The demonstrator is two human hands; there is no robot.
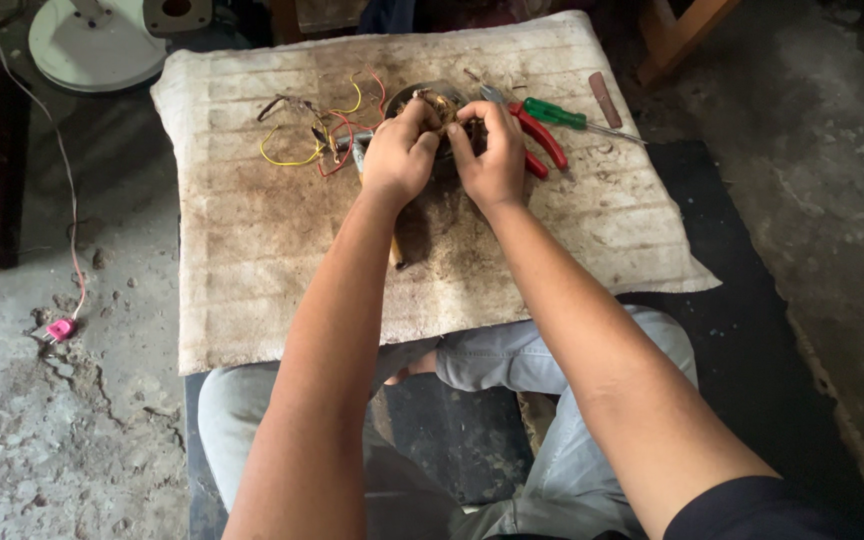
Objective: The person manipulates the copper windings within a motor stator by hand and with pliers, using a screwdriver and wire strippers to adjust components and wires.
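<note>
Head view, looking down past two bare forearms onto a stained mat point(252, 250) spread across the person's lap, and we sweep from the left: out on the cracked floor lies a pink plug point(60, 328) on a thin cord point(70, 190), and a pale round disc point(92, 42) sits at the top left. On the mat itself, a tangle of yellow and red wires point(317, 140) trails off to the left of the hands. Now the middle: a dark round motor point(430, 103) sits on the mat near its far edge, a shallow housing with coppery windings showing inside it. The left hand point(399, 152) is curled, fingertips pinched down on the motor's near left rim. The right hand point(492, 148) is curled the same way, thumb and fingers gripping the motor's right side, the two hands almost touching. An orange handle point(395, 250) pokes out from under the left wrist. Just right of the hands lie red-handled pliers point(540, 135), then a green-handled screwdriver point(570, 118), and a small brown strip point(605, 99) near the mat's far right corner.
</note>
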